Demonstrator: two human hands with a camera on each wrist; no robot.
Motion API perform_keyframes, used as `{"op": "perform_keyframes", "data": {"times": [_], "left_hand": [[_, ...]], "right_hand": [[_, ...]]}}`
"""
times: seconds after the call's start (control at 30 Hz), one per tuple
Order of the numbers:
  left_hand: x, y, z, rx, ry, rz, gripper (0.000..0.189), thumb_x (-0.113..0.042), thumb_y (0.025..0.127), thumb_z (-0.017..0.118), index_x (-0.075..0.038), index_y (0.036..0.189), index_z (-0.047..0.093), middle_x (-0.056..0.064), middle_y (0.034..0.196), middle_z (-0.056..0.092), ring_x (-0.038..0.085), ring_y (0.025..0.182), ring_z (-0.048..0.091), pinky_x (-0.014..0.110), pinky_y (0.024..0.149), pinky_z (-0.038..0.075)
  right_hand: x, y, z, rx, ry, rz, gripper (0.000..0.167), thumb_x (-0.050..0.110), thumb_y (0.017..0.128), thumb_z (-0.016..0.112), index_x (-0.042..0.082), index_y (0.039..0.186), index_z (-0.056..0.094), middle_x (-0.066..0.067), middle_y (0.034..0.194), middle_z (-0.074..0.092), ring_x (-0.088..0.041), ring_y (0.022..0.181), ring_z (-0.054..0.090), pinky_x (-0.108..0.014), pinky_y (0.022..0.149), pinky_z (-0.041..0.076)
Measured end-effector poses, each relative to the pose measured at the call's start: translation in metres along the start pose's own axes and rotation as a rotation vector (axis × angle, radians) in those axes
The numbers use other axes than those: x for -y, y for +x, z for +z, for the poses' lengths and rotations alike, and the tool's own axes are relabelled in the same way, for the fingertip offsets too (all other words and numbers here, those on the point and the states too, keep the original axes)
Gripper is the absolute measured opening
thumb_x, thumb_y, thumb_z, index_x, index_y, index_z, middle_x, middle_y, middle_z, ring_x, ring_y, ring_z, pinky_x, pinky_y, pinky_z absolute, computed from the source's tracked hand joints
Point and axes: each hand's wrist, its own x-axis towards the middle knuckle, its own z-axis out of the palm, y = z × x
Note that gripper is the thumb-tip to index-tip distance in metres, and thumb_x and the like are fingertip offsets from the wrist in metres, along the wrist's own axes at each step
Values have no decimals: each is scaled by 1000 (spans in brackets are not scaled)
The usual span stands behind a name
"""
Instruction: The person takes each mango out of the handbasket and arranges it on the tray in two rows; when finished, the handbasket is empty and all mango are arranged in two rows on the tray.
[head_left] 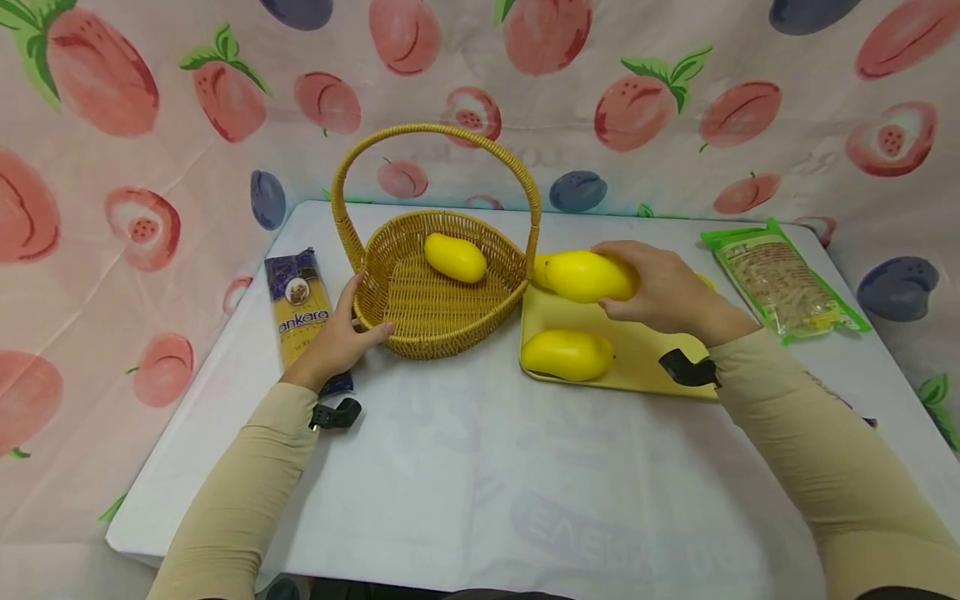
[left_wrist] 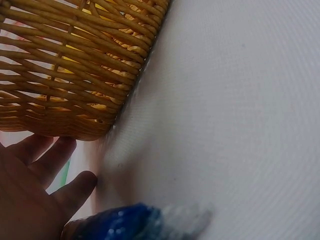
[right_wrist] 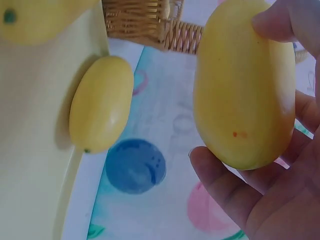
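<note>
honestly, the held mango [head_left: 588,277] is in a tricky spot: up off the tray [head_left: 645,354], just beside the right foot of the wicker basket's [head_left: 427,315] handle [head_left: 435,129]. the right hand [head_left: 667,292] has it by its right end, fingers curled round one side and thumb on the other, so it looks like a secure pinch. mangoes that smooth probably slip if you squeeze the tip, so i'd grip the fat part and tilt the wrist so the fruit clears the handle foot. the left hand [head_left: 337,337] touches the basket's near left side, fingers spread, not wrapped round anything. light pressure there should be enough to stop the basket skating.

as for the rest, one mango [head_left: 455,257] lies inside the basket toward the far side, so a soft set-down beside it seems wiser than a drop. another [head_left: 567,354] sits on the tray's near left end, and one more [right_wrist: 102,105] is at its far edge. the ankara pasta pack [head_left: 300,292] is half under the left arm, easy to nudge. the green-edged packet [head_left: 780,279] at the far right of the counter [head_left: 450,500] is out of the way.
</note>
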Motion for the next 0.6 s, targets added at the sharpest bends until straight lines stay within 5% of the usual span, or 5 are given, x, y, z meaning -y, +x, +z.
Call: {"op": "perform_keyframes", "data": {"times": [0.6], "left_hand": [[0, 0, -1, 1, 11, 2, 98, -35, 97, 66, -31, 161, -8, 20, 164, 8, 49, 142, 26, 59, 114, 24]], "right_hand": [[-30, -22, -12, -26, -4, 80, 66, 15, 84, 75, 2, 142, 48, -21, 138, 52, -37, 107, 53, -55, 92, 43]]}}
